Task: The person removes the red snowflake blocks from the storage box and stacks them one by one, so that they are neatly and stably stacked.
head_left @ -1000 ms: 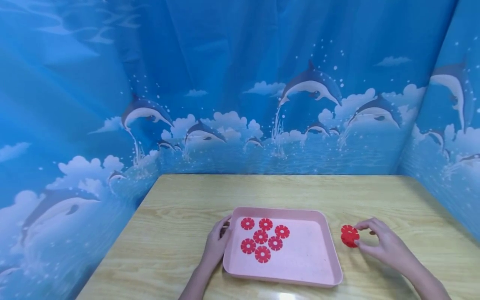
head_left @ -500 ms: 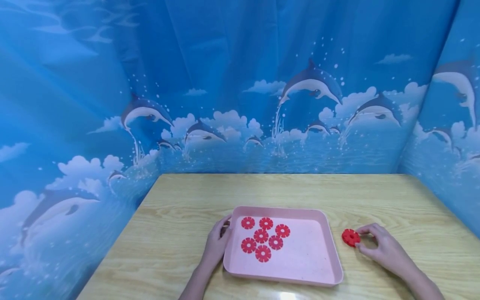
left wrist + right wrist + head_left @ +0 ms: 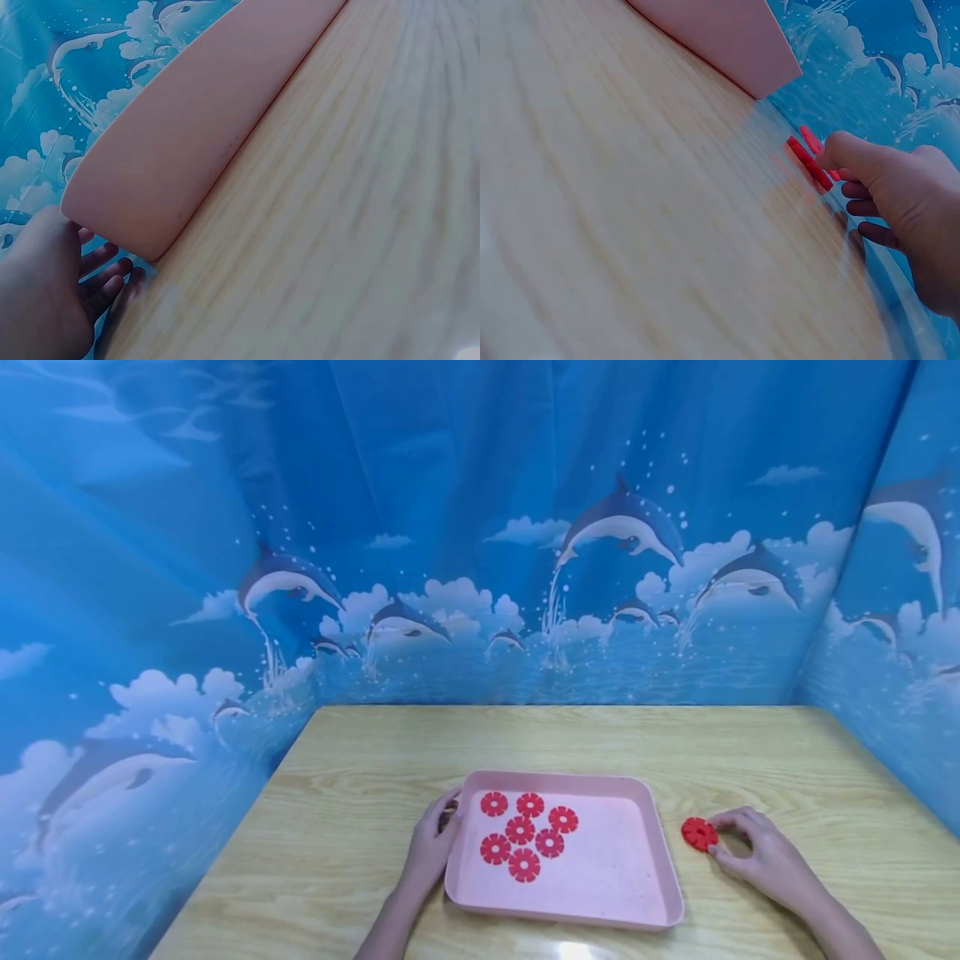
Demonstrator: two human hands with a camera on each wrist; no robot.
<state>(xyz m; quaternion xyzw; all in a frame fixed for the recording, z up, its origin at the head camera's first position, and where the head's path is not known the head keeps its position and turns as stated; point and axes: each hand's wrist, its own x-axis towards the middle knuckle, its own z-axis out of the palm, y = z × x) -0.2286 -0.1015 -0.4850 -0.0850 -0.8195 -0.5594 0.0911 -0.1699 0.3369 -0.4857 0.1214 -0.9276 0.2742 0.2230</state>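
Observation:
My right hand point(image 3: 761, 856) pinches a red notched plastic disc point(image 3: 808, 139) between thumb and index finger, to the right of the pink tray point(image 3: 600, 920). A second red disc point(image 3: 808, 163) lies beneath it at the table; in the head view the two overlap as one red stack point(image 3: 699, 833). At the tray's left side, my left hand point(image 3: 433, 843) touches the outer wall with thumb and index finger. Its other fingers are loosely bent in the left wrist view, below the tray corner point(image 3: 112, 217). Several flat red discs point(image 3: 520, 830) lie in the tray's left half.
The wood-grain table point(image 3: 360, 760) runs back to a blue curtain point(image 3: 465, 527) printed with dolphins, which also closes off the left and right sides. The tray has low walls and stands near the front of the table.
The disc in my right hand has come down from a raised, offset position onto the other disc, so the two now line up. The left hand and tray have stayed put.

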